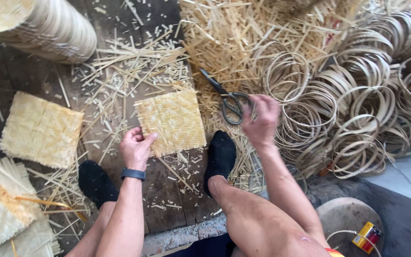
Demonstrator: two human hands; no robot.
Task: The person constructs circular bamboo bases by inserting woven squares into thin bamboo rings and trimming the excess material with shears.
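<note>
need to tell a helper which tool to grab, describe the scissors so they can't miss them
Start at the big heap of bamboo strips at the top, with coiled hoops to its right. The scissors lie on the heap's lower edge, handles beside the right hand, blades pointing up-left. They are the only dark metal thing among pale bamboo.
</note>
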